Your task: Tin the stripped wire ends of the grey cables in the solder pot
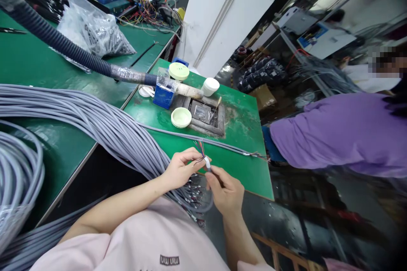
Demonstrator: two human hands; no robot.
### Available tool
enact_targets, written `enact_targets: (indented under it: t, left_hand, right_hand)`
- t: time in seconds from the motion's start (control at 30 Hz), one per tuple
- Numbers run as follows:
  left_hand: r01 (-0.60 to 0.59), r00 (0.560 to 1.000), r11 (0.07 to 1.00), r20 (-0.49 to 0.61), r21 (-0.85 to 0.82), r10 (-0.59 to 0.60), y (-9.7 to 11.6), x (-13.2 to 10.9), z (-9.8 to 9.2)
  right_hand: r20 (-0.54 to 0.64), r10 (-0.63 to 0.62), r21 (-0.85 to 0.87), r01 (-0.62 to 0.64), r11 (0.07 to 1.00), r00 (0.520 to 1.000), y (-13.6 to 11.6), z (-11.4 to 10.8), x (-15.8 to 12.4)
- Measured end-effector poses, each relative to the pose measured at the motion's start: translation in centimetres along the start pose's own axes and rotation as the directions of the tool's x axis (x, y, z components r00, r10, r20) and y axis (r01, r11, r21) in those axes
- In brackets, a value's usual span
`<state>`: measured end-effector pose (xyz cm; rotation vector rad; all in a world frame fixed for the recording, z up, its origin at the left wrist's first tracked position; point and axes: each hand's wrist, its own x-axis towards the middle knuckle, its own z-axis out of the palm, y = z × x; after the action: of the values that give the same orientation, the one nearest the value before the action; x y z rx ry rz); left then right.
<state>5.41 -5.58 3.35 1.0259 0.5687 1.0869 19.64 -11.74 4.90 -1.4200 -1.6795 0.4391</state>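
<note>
Both hands are at one end of a grey cable (208, 169) above the near edge of the green table. A white band (207, 161) sits near its end, and thin coloured wires (200, 147) fan out beyond it. My left hand (182, 168) pinches at the wires, with one dark wire sticking out by its fingers. Lower down, my right hand (226, 189) has thumb and fingers closed on the grey jacket. Two more grey cables (219, 143) lie across the table, their stripped ends at the right edge.
A thick bundle of grey cables (104, 114) comes in from the left. Behind lie a soldering pot (203, 112), a pale green dish (181, 117), a white cup (210, 87), a blue box (163, 96) and a ribbed hose (79, 56). A person in purple (343, 135) is at the right.
</note>
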Motion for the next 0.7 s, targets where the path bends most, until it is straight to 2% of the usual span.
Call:
enact_targets:
  t: [0.13,0.3,0.5,0.7]
  left_hand:
    - [-0.015,1.0,0.999,-0.008,0.042,0.015,-0.4,0.1,-0.3]
    - [-0.012,0.999,0.999,-0.049,0.043,0.014,-0.4,0.2,-0.3]
    - [-0.008,0.995,0.993,-0.099,0.116,0.019,0.1,0.3,-0.3]
    - [0.008,0.99,0.986,-0.138,0.165,0.015,0.1,0.3,-0.4]
  right_hand:
    - [0.127,0.146,0.201,-0.17,0.965,0.981,-0.1,0.0,0.2]
    - [0.247,0.246,0.38,-0.327,0.865,0.937,0.8,0.5,0.2]
    - [0.306,0.266,0.469,-0.388,0.794,0.914,1.8,1.1,0.2]
    - [0.344,0.262,0.484,-0.41,0.773,0.902,2.2,1.4,0.2]
